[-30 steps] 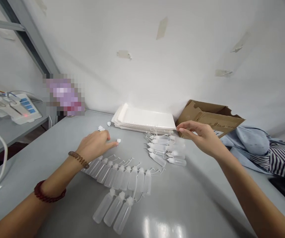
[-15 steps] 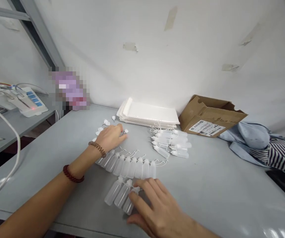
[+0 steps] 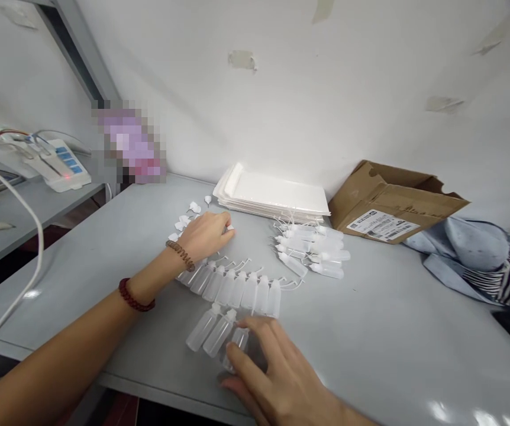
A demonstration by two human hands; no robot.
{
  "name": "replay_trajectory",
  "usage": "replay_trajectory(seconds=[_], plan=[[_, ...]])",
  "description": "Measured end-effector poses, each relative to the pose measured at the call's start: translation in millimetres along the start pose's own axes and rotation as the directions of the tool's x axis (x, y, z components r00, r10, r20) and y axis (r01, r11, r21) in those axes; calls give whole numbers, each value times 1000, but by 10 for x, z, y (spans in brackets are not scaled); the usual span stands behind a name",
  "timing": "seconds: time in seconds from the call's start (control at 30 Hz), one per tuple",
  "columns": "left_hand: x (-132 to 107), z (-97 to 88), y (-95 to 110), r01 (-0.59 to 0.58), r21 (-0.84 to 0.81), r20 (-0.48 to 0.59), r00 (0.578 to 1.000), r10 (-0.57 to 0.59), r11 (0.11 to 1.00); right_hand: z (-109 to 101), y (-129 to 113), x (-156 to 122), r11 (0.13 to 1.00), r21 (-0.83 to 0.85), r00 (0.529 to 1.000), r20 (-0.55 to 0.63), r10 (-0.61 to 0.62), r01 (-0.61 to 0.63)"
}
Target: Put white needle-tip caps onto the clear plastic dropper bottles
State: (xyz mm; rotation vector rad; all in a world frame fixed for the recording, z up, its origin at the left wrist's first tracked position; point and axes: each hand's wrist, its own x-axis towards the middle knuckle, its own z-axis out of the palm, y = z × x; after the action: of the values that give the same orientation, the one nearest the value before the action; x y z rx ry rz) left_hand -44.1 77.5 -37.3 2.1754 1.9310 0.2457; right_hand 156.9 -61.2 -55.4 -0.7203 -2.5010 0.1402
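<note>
- Find the right hand (image 3: 277,378) at the near side of the table (image 3: 370,331), bent half wide around a clear bottle (image 3: 240,339); cannot tell if gripping tight.
- See that bottle lying at the right end of a short row, beside two more bottles (image 3: 202,331).
- Find the left hand (image 3: 204,234) farther away, narrow around a small white cap (image 3: 230,228); cannot tell if pinching or just touching.
- Best to hold the bottle gently by its sides, as probably soft and squashy.
- Best to pinch the cap by its fat white part, away from any thin tip like those on the loose caps (image 3: 194,207) to the left.
- Mind the long row of bottles (image 3: 232,289) between both hands; lift the left wrist high to miss it.
</note>
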Motion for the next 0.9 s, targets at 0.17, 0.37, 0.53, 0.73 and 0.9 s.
replay_trajectory(seconds=[0.17, 0.37, 0.53, 0.73, 0.9], plan=[[-61, -95, -16, 9, -75, -20, 1000, -11, 997, -71, -14, -3, 987, 115, 994, 15, 109, -110], [-85, -128, 3, 12, -162, -37, 999, -18, 987, 90, -52, -11, 966, 38, 966, -25, 256, -255], [-98, -115, 11, 12, -194, -58, 998, -23, 981, 131, -64, -2, 959, -91, 963, -11, 270, -269], [-131, -151, 50, -21, -262, -87, 996, -2, 965, 85, -51, -17, 967, 0, 962, 104, 254, -256], [-229, -264, 164, -131, -466, 33, 986, 166, 875, -65, 65, 0, 986, 102, 988, -74, 137, -129]])
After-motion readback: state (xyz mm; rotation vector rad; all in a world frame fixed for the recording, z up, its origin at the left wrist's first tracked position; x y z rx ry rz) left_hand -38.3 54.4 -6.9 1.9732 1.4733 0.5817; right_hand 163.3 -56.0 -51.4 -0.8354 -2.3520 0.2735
